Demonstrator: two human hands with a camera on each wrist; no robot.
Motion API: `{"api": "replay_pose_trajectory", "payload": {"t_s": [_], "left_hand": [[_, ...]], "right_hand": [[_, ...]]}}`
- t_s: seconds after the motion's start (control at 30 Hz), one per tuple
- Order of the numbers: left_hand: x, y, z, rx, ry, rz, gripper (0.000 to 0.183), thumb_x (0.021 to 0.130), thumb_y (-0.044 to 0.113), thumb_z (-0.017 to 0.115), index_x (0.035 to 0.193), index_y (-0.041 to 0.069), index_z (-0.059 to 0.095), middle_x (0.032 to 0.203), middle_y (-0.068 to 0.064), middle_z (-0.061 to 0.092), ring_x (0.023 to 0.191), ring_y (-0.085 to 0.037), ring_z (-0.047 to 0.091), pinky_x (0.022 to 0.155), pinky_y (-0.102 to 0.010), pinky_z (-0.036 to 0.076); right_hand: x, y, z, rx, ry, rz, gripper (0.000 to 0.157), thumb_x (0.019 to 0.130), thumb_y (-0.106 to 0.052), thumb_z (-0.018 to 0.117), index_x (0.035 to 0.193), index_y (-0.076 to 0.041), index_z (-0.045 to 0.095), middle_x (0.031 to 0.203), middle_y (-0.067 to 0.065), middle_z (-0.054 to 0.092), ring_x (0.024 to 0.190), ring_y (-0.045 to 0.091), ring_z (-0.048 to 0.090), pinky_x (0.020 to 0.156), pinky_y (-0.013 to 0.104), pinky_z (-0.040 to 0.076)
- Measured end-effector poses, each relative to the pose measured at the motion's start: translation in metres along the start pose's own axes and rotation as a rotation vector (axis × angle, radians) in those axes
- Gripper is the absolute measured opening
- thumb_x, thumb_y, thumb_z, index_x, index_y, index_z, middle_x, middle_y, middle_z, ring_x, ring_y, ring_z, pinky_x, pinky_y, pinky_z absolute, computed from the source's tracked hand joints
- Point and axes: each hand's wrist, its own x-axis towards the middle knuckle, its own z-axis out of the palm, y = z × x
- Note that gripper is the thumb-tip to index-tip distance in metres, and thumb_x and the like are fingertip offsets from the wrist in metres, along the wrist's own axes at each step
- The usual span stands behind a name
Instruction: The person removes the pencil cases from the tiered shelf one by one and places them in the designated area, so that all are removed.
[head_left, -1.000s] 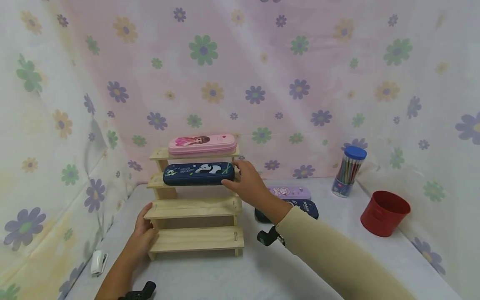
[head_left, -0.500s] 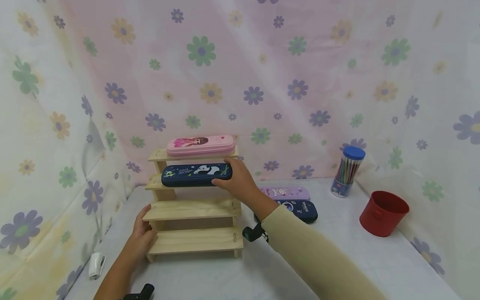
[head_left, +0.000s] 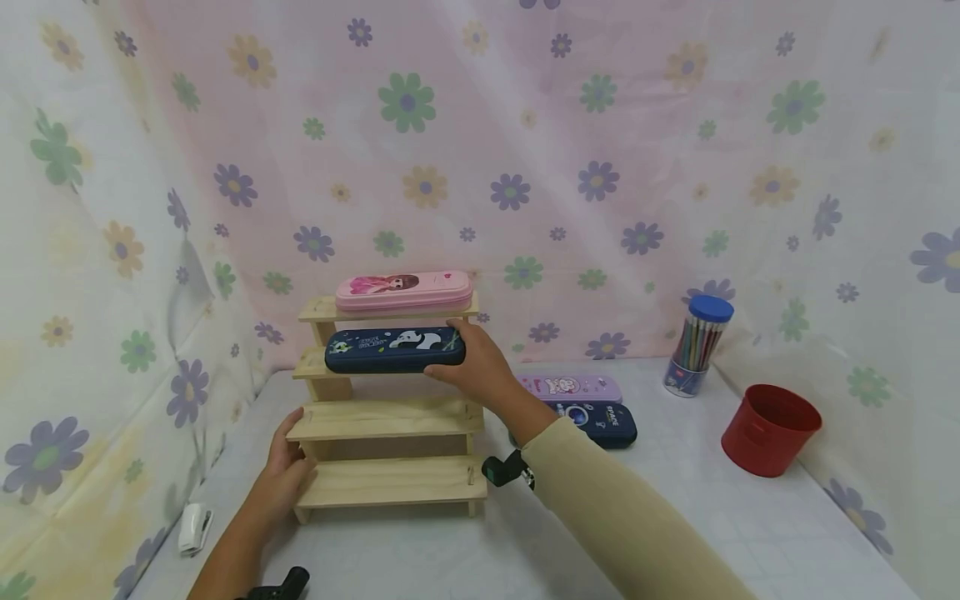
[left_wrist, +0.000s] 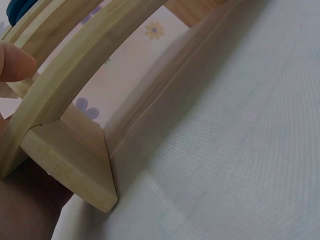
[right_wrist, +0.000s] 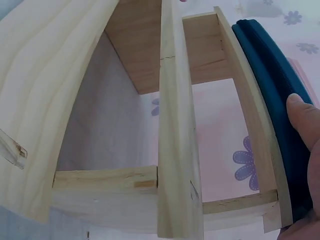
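Note:
A tiered wooden rack [head_left: 386, 481] stands on the table. My right hand [head_left: 483, 371] grips the right end of a navy pencil case [head_left: 393, 350] with a panda picture, which lies along the second tier from the top. In the right wrist view the thumb presses the case's [right_wrist: 272, 95] front side, and the case sits against the wooden shelf. My left hand [head_left: 285, 471] holds the rack's left side near the lower tiers; its thumb [left_wrist: 17, 62] shows beside the wood in the left wrist view. A pink pencil case [head_left: 405, 291] lies on the top tier.
Right of the rack lie a purple pencil case [head_left: 573, 387] and a navy space-themed case [head_left: 607, 423], partly behind my right arm. Farther right stand a blue-lidded tub of pencils [head_left: 697, 346] and a red bucket [head_left: 768, 431]. A white stapler-like object [head_left: 195, 529] lies at left.
My right hand has shifted a little left along the panda pencil case, and the case has moved very slightly left. My left hand stays on the rack.

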Motion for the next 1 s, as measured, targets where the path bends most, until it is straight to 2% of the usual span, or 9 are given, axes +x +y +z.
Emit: {"api": "replay_pose_trajectory", "payload": {"t_s": [0.1, 0.2, 0.23, 0.27, 0.33, 0.4, 0.47, 0.57, 1.0], "left_hand": [[0.001, -0.001, 0.000, 0.002, -0.002, 0.016, 0.088, 0.102, -0.002, 0.044, 0.168, 0.028, -0.005, 0.173, -0.027, 0.007, 0.158, -0.050, 0.011, 0.123, -0.065, 0.015], [0.001, -0.002, -0.001, 0.015, 0.002, 0.027, 0.087, 0.102, -0.002, 0.045, 0.168, 0.028, -0.004, 0.172, -0.027, 0.009, 0.158, -0.050, 0.013, 0.123, -0.043, 0.026], [0.001, -0.002, 0.000, 0.020, 0.004, 0.028, 0.087, 0.102, -0.002, 0.045, 0.168, 0.028, -0.004, 0.172, -0.028, 0.010, 0.157, -0.050, 0.015, 0.119, -0.038, 0.029], [0.000, -0.002, 0.000, 0.020, 0.004, 0.028, 0.087, 0.102, -0.002, 0.045, 0.168, 0.028, -0.004, 0.171, -0.029, 0.011, 0.157, -0.051, 0.015, 0.118, -0.037, 0.030], [0.000, -0.003, 0.000, 0.020, 0.007, 0.024, 0.088, 0.102, -0.002, 0.045, 0.168, 0.027, -0.005, 0.170, -0.031, 0.012, 0.156, -0.052, 0.017, 0.119, -0.040, 0.031], [0.000, -0.002, 0.001, 0.011, 0.010, 0.012, 0.089, 0.102, -0.002, 0.045, 0.168, 0.027, -0.006, 0.169, -0.033, 0.012, 0.156, -0.052, 0.017, 0.122, -0.057, 0.025], [0.000, -0.001, 0.001, 0.000, 0.011, -0.006, 0.089, 0.102, -0.003, 0.044, 0.168, 0.028, -0.007, 0.170, -0.032, 0.010, 0.157, -0.052, 0.015, 0.122, -0.067, 0.016], [0.000, 0.001, 0.002, -0.001, 0.016, -0.027, 0.089, 0.102, -0.002, 0.044, 0.168, 0.030, -0.007, 0.170, -0.031, 0.011, 0.157, -0.050, 0.014, 0.122, -0.069, 0.014], [-0.002, 0.006, 0.000, -0.007, 0.002, -0.037, 0.089, 0.103, -0.002, 0.043, 0.167, 0.029, -0.009, 0.169, -0.033, 0.010, 0.158, -0.051, 0.013, 0.123, -0.069, 0.013]], "right_hand": [[0.000, 0.001, 0.000, -0.010, 0.006, -0.010, 0.090, 0.084, -0.046, 0.086, 0.159, -0.022, 0.042, 0.154, 0.005, 0.053, 0.135, 0.027, 0.053, 0.112, 0.051, 0.045], [0.001, 0.002, 0.000, -0.008, 0.007, -0.022, 0.087, 0.085, -0.045, 0.087, 0.158, -0.022, 0.044, 0.152, 0.005, 0.055, 0.133, 0.026, 0.054, 0.112, 0.050, 0.045], [0.001, 0.003, 0.000, -0.008, 0.006, -0.024, 0.087, 0.085, -0.044, 0.086, 0.157, -0.021, 0.044, 0.151, 0.005, 0.055, 0.133, 0.026, 0.054, 0.111, 0.050, 0.045], [0.001, 0.003, -0.001, -0.006, 0.004, -0.025, 0.087, 0.085, -0.044, 0.086, 0.157, -0.021, 0.044, 0.151, 0.006, 0.055, 0.133, 0.026, 0.055, 0.111, 0.050, 0.045], [0.002, 0.002, -0.002, -0.003, -0.001, -0.026, 0.087, 0.085, -0.043, 0.086, 0.157, -0.021, 0.044, 0.151, 0.006, 0.055, 0.133, 0.026, 0.055, 0.111, 0.050, 0.045], [0.002, 0.002, -0.003, -0.005, -0.005, -0.028, 0.086, 0.085, -0.044, 0.086, 0.157, -0.021, 0.044, 0.151, 0.005, 0.055, 0.133, 0.025, 0.054, 0.111, 0.049, 0.045], [0.002, 0.001, -0.004, -0.003, -0.011, -0.026, 0.087, 0.085, -0.044, 0.086, 0.157, -0.021, 0.044, 0.152, 0.005, 0.054, 0.133, 0.025, 0.054, 0.111, 0.049, 0.045], [0.002, 0.001, -0.006, 0.002, -0.016, -0.018, 0.087, 0.085, -0.044, 0.087, 0.157, -0.021, 0.045, 0.152, 0.005, 0.054, 0.133, 0.025, 0.055, 0.111, 0.049, 0.045], [-0.015, 0.002, -0.014, 0.039, -0.010, 0.064, 0.087, 0.085, -0.041, 0.088, 0.157, -0.021, 0.044, 0.155, 0.005, 0.052, 0.137, 0.027, 0.053, 0.114, 0.051, 0.044]]}}
